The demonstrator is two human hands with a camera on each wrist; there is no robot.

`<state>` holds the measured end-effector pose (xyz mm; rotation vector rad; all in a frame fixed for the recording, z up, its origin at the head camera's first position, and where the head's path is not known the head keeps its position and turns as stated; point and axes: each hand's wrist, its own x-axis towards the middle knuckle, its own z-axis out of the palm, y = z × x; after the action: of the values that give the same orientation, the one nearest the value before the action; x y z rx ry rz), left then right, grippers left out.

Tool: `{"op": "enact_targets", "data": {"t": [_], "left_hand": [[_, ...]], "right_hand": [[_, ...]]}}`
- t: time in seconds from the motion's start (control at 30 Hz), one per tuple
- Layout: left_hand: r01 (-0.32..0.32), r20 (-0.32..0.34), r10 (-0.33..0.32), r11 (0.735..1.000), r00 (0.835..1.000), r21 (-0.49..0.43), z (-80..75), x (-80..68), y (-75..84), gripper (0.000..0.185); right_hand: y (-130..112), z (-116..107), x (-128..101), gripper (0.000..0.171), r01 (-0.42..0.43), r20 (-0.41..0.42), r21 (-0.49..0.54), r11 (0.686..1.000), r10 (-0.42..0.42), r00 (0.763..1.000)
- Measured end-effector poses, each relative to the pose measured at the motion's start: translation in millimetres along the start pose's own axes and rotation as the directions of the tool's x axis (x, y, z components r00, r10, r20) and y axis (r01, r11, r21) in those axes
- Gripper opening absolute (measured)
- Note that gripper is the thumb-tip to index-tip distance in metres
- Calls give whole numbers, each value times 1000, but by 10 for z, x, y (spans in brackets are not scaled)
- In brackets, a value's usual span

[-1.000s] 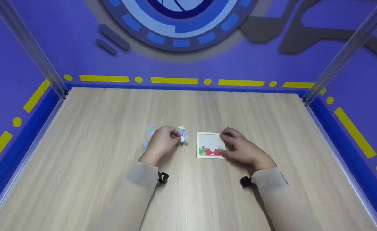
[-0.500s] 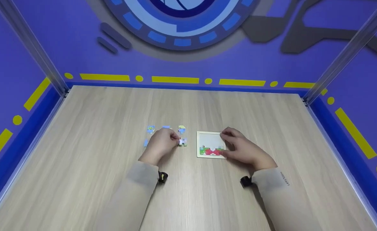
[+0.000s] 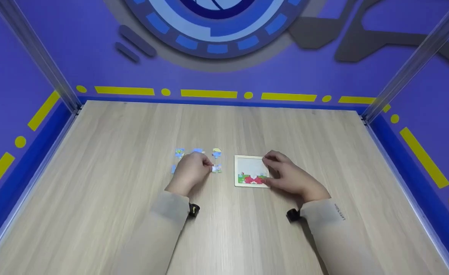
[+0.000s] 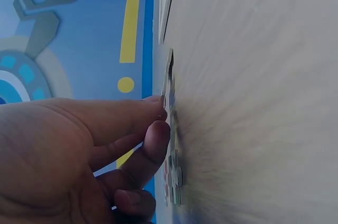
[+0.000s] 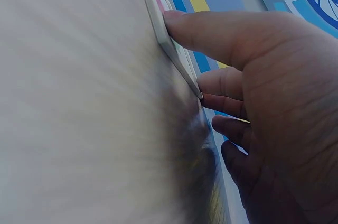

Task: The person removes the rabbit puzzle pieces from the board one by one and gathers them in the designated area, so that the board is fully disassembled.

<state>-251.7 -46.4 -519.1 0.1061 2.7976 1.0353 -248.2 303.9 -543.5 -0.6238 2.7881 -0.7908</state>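
Observation:
On the wooden table [image 3: 113, 198] lies a small puzzle frame [image 3: 249, 166], with a red and green picture strip filled in along its near edge. My right hand [image 3: 267, 172] grips the frame's right side, thumb [image 5: 182, 23] on the near edge and fingers round the far corner. To its left, my left hand [image 3: 210, 168] pinches a pale puzzle piece [image 3: 217, 168] low on the table. The left wrist view shows that piece [image 4: 169, 71] edge-on between fingertip and thumb [image 4: 154, 139].
Several loose blue puzzle pieces lie around my left hand: one [image 3: 179, 152] at the far left, one [image 3: 197, 150] behind the knuckles, one with yellow [image 3: 216, 152] further right. Blue walls with yellow markings close the table on three sides.
My left hand has drawn the pinched piece slightly nearer and leftwards, uncovering a blue piece behind the knuckles. The right hand has stayed on the frame.

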Motion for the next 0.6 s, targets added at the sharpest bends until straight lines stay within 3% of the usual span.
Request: {"op": "enact_targets", "data": {"t": [0.43,0.6], "left_hand": [[-22,-30,22,1000,999,-5,-12,-19,51,16],[-76,-16,75,996,997,-38,-11,-34,135,21]], "right_hand": [[0,-1,-3,85,-2,-3,-7,1000,2,1000],[-12,12,-4,82,-8,-27,-38,999,7,1000]]}}
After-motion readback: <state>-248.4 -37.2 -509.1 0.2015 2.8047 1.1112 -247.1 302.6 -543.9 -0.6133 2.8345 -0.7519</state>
